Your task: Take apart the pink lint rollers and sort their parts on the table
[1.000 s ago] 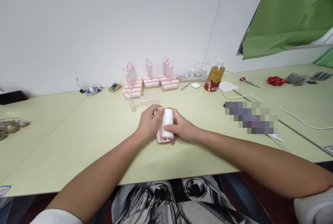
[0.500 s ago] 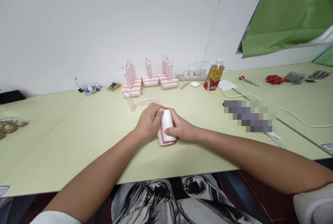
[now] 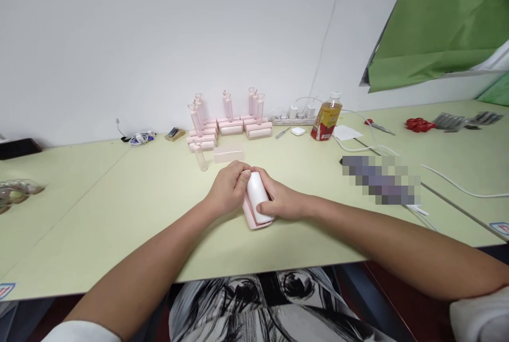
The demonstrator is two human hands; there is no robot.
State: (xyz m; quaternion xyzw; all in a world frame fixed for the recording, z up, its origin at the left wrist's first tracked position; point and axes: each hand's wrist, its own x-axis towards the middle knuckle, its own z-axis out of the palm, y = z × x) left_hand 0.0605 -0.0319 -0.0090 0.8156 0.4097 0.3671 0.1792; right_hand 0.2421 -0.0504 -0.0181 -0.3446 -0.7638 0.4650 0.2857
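A white lint roller roll [image 3: 257, 193] lies partly inside a pink lint roller housing [image 3: 251, 221], held tilted just above the table near its front edge. My left hand [image 3: 228, 187] is closed around the far left end, thumb at the top of the roll. My right hand [image 3: 284, 200] is closed around the right side, its thumb pressing on the near part of the roll. The fingers under the housing are hidden. Beyond the hands lie a clear pinkish cover [image 3: 228, 154] and a lint roller handle [image 3: 200, 156].
Pink lint rollers [image 3: 258, 130] with upright handles stand in groups by the wall. To their right are a power strip [image 3: 292, 120], a drink bottle [image 3: 326, 118] and a paper sheet [image 3: 347, 132]. Scissors [image 3: 379, 126] and white cables [image 3: 457, 183] lie farther right.
The near end of the housing and roll has swung slightly right and towards me. Both hands keep their hold, with the right thumb moved slightly along.
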